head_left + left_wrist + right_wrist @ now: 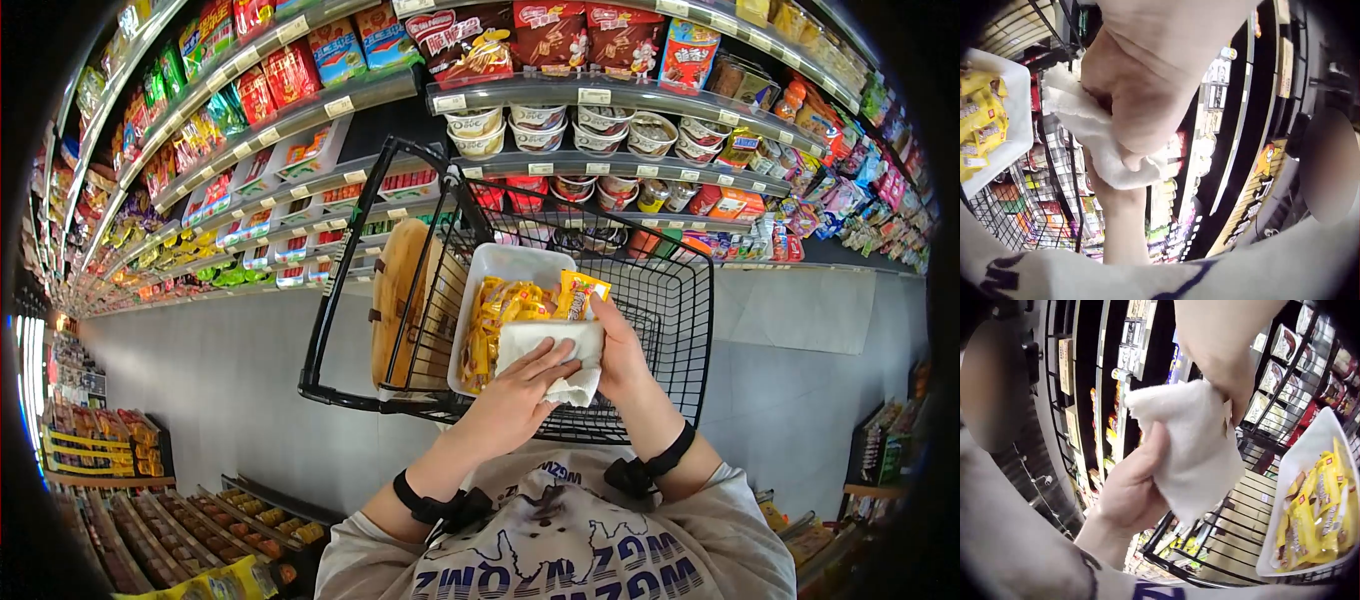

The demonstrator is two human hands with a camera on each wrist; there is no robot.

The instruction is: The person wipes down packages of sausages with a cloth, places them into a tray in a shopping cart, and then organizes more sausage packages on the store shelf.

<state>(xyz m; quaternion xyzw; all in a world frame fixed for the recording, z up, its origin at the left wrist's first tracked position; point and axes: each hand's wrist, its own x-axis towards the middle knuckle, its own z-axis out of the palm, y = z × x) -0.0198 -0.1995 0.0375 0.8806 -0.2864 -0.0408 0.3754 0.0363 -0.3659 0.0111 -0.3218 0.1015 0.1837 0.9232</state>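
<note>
Both my hands hold a white folded cloth (532, 334) above a black wire basket (682, 300). My left hand (520, 390) lies over the cloth with its fingers curled onto it; in the right wrist view its thumb (1150, 450) presses the cloth (1194, 444). From the right side, my right hand (620, 355) grips the cloth's edge, and in the left wrist view the cloth (1082, 119) hangs from the curled left hand (1147, 87). Inside the basket a white tray (512, 260) holds several yellow snack packets (495, 320).
A tan, loaf-like item (395, 300) stands upright in the basket's left part. Shop shelves (600, 96) with cup noodles and snack bags fill the far side. Low racks of goods (200, 520) stand near my left. Grey floor (230, 380) lies under the basket.
</note>
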